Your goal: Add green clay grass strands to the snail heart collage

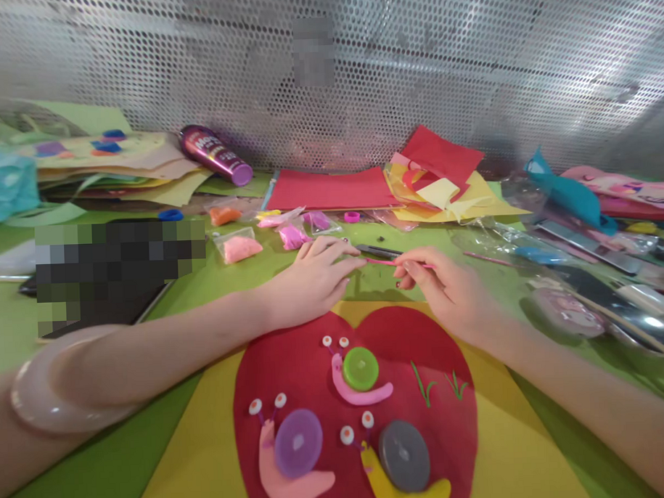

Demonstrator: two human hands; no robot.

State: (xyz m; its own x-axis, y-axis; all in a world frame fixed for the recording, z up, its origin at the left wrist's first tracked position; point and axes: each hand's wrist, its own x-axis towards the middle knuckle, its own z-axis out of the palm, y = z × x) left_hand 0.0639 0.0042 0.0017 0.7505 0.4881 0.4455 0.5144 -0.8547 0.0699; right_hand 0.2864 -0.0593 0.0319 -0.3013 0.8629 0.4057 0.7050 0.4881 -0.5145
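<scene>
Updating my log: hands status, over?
Right hand pinching thin pink piece. Left hand at its tip, grip unclear. Dark tool lying just beyond.

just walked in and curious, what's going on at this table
A person is working with both hands over a paper craft. The right hand holds a thin pink strip; its far end is at the fingertips of the left hand, though I can't tell whether they grip it. Nearer the person, a red heart lies on yellow paper, bearing three snails and two green tufts. Small bags lie beyond the left hand.
</scene>
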